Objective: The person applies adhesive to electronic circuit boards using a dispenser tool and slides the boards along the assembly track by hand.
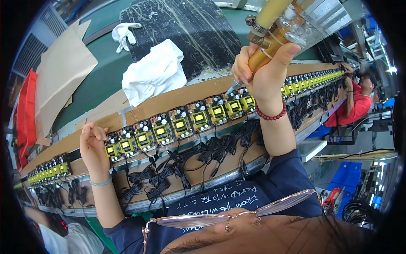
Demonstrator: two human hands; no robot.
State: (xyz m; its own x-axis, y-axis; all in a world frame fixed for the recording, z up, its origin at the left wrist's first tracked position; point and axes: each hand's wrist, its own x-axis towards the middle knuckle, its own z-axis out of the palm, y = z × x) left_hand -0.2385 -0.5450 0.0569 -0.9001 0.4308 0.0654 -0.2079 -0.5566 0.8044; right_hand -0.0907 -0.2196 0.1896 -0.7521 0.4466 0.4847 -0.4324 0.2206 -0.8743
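Observation:
A long row of circuit boards with yellow transformers, among them a board [179,122] near the middle, runs along a brown work strip. My right hand [264,70] is wrapped round an amber glue dispenser [270,46]. The dispenser's narrow pale-blue nozzle [231,90] points down at the far edge of the boards, close above one; whether it touches is unclear. At the row's left end my left hand [94,144] has its fingers curled against the end circuit board [111,148]. Black cables [158,178] hang in bundles from the boards' near side.
Beyond the row lie a white cloth [154,72], a white glove [125,34] and a black scuffed board [186,34]. Cardboard [67,63] and a red bin [26,118] stand at left. Another group of boards [48,170] sits farther left. A co-worker in red [355,103] works at the far right.

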